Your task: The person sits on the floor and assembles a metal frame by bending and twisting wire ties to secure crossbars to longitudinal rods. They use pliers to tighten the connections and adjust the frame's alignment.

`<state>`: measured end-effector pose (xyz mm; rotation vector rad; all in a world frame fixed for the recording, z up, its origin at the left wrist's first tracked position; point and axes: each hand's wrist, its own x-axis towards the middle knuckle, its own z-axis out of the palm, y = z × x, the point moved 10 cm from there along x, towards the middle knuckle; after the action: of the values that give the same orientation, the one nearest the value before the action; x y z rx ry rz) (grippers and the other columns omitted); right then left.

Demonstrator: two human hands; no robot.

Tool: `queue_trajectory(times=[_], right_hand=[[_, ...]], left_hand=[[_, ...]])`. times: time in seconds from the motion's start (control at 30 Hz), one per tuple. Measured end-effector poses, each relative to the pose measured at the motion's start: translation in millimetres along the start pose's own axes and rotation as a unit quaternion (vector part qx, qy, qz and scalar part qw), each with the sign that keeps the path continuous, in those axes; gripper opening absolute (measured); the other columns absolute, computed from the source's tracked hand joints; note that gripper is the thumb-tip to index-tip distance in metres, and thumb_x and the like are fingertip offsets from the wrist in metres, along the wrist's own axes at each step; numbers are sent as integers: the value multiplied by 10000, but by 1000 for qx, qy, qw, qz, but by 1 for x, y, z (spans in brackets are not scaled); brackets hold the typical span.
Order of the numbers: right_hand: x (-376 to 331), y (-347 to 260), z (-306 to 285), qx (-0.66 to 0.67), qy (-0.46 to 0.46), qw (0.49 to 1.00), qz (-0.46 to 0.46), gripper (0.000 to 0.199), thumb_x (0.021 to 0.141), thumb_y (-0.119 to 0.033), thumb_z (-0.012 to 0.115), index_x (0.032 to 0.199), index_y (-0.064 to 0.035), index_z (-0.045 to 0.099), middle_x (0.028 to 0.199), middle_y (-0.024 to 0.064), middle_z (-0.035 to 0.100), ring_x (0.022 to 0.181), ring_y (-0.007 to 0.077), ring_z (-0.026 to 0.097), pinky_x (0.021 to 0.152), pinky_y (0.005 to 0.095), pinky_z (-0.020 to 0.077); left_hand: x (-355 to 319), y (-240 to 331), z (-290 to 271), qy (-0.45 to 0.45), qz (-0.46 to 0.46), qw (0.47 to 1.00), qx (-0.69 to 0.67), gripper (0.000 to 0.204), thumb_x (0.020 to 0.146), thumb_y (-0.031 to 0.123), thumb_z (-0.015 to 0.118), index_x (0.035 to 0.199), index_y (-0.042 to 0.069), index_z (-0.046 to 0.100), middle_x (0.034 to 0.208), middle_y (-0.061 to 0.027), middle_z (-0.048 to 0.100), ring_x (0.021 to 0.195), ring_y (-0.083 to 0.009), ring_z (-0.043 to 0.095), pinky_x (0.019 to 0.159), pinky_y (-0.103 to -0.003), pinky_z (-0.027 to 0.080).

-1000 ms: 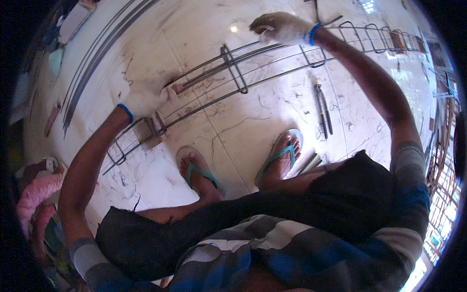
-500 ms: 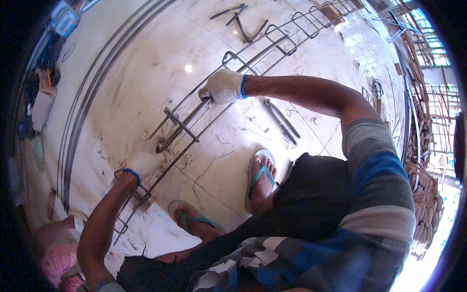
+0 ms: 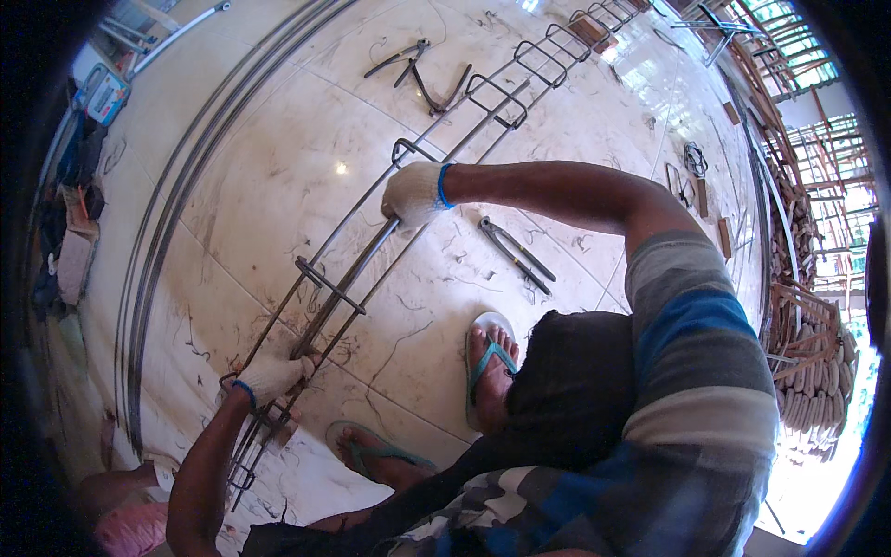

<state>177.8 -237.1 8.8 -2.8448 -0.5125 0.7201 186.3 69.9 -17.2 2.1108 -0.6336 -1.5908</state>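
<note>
A long steel reinforcing bar runs slantwise inside a rebar cage of thin rods with square stirrups, which lies on the floor before me. My right hand, in a white knit glove with a blue cuff, is closed round the bar near the cage's middle. Lower left, my gloved left hand grips the same bar near its near end; its fingertips are partly hidden. Between the hands a stirrup crosses the rods. Pincers with dark handles lie on the floor right of the cage.
Long bars lie along the left. More pincers and a bent dark piece lie beyond the cage. A wooden block sits at its far end. My sandalled feet are close by. Another person's pink clothing shows lower left.
My left hand has moved toward the near-left end of the cage, and the bar has shifted that way with it. My right hand keeps its grip. The view has shifted slightly.
</note>
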Motion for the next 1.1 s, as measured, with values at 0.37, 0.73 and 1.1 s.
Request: queue_trajectory(times=[0.37,0.73,1.1], right_hand=[[-10,20,-4,-13,-22,998,54,356,795,-460,706,870,-120,782,828,158,729,839,377,709,732,498,541],[-10,19,-5,13,-15,999,25,343,745,-443,736,843,-115,760,799,146,725,824,368,709,725,493,534],[-14,18,-7,14,7,1000,5,387,745,-480,769,825,-102,739,788,145,718,809,364,705,709,483,526]], left_hand=[[10,31,3,-18,-25,999,11,407,990,363,663,1171,-2,661,915,-83,712,736,-169,665,700,-330,542],[-3,19,-9,18,-58,998,27,438,965,415,711,1091,-2,661,795,-58,685,703,-137,645,642,-308,527],[1,5,1,-19,-34,999,-30,374,952,372,748,989,7,673,764,-27,641,644,-118,587,593,-307,500]])
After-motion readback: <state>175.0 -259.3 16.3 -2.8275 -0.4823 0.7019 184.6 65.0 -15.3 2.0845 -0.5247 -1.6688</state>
